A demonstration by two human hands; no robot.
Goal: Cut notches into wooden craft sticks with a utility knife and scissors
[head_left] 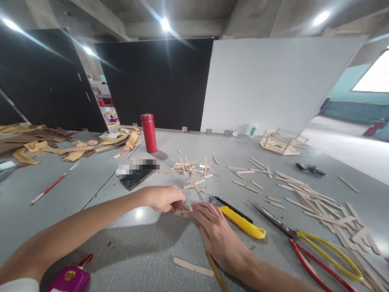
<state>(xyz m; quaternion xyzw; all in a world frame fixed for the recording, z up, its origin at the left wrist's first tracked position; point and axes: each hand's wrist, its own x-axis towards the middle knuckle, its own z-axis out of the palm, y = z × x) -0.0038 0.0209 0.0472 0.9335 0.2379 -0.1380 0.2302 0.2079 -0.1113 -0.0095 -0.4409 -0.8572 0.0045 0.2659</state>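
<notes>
My left hand is closed, its fingertips pinching a short wooden craft stick low over the table. From the other side my right hand grips the same stick's right end with bent fingers; the thumb is hidden. Just right of this hand lie a yellow utility knife and a dark pen-like tool. A narrow brownish strip runs out from beneath the right palm. Near it a single craft stick with a notch or crack rests flat on the table.
Beyond the hands are small stick assemblies, a phone and a red flask. Scissors and many loose sticks lie right, a wooden frame behind. A purple tape measure sits front left.
</notes>
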